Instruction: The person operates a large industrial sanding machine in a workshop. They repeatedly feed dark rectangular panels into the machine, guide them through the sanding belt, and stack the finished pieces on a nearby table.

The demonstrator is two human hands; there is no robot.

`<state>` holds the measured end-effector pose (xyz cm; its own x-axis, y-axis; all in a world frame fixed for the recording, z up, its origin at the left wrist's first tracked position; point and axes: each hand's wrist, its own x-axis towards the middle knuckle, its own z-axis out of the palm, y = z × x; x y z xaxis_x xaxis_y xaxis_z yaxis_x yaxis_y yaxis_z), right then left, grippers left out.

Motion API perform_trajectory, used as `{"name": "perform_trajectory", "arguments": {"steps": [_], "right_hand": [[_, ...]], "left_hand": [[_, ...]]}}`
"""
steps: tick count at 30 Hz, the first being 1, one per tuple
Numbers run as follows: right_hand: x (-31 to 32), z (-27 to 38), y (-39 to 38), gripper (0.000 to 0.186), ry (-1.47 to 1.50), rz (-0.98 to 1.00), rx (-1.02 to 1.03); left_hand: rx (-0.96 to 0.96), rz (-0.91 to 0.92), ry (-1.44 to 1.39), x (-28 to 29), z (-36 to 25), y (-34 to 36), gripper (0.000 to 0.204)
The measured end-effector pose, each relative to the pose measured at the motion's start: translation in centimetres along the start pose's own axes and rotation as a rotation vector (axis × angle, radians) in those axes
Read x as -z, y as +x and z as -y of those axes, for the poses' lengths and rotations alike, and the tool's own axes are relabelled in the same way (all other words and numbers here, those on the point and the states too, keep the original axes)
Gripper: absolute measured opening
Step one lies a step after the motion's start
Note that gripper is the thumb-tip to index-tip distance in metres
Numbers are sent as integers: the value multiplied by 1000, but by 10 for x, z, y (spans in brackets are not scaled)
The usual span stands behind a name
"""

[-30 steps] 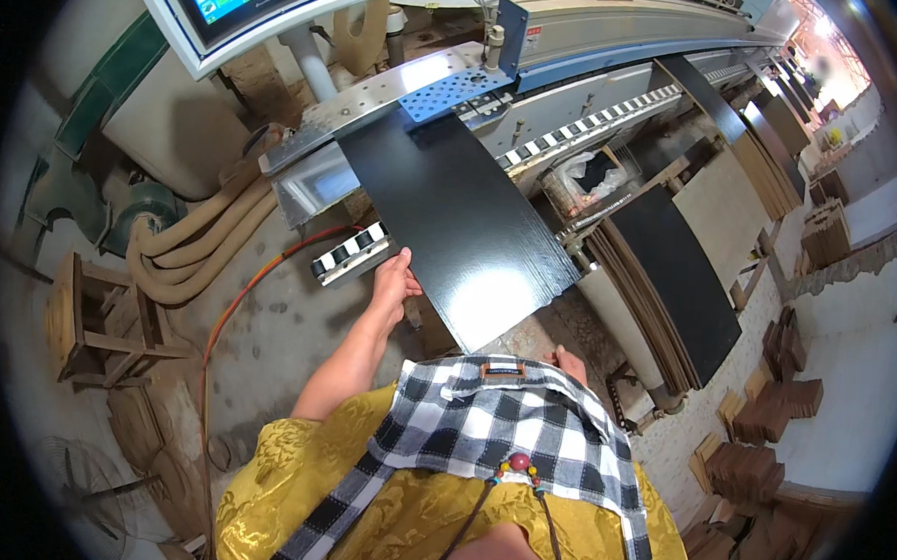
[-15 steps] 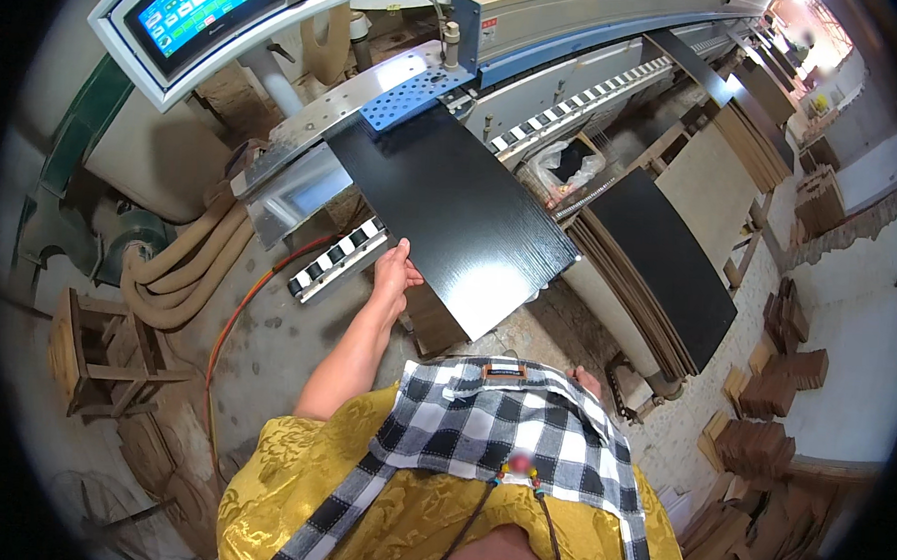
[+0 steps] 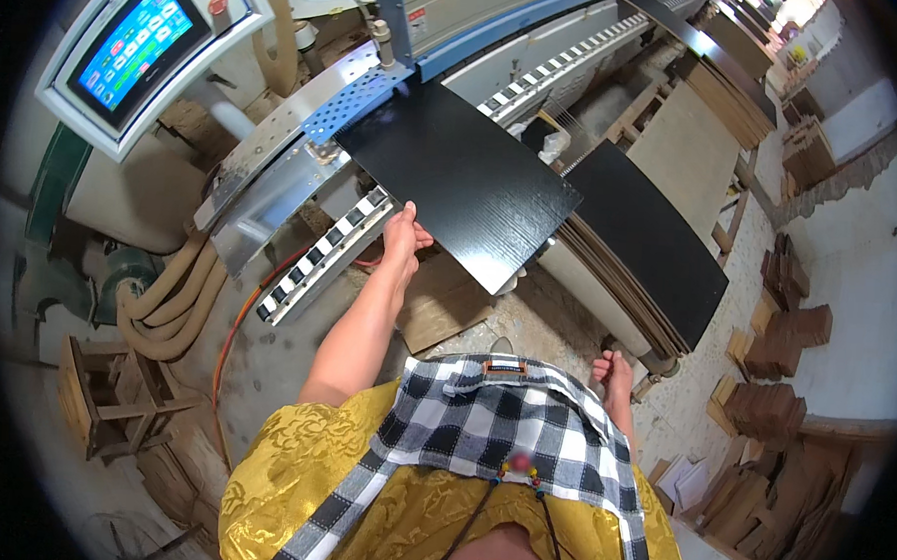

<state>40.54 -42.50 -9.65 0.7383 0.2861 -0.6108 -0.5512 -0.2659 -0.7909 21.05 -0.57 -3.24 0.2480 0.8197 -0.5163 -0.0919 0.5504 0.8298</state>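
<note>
A black wood-grain panel (image 3: pixel 458 175) lies flat, its far side under the machine's long beam and its near end jutting out toward me. My left hand (image 3: pixel 403 240) pinches the panel's left edge, thumb on top and the fingers mostly below. To the left of the panel, a blue perforated plate (image 3: pixel 354 100) sits at the machine's infeed. Beside my apron, low on the right, is my right hand (image 3: pixel 613 372), fingers curled in with nothing visible in them. Nearest to it is a stack of black-topped panels (image 3: pixel 650 239).
A tilted control screen (image 3: pixel 138 51) stands at the upper left. Below the panel runs a roller rail (image 3: pixel 324 257). An orange hose (image 3: pixel 230 346) crosses the floor near a wooden stool (image 3: pixel 113 396). Piles of brown boards (image 3: pixel 763 409) line the right wall.
The view has shifted, with the screen and blue plate now farther left. Relative to the plate, the panel has slid right, my left hand still on it. My right hand shows more fully.
</note>
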Motion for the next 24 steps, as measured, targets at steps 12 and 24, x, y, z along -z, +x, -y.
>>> {"name": "perform_trajectory", "arguments": {"steps": [12,24], "right_hand": [[117,43,46,24,46,-705,424],[119,89,108,55,-75,-502,310]], "left_hand": [[-36,129,-84,-96,4,45,37],[-268,489,1196,-209,102,71,57]]}}
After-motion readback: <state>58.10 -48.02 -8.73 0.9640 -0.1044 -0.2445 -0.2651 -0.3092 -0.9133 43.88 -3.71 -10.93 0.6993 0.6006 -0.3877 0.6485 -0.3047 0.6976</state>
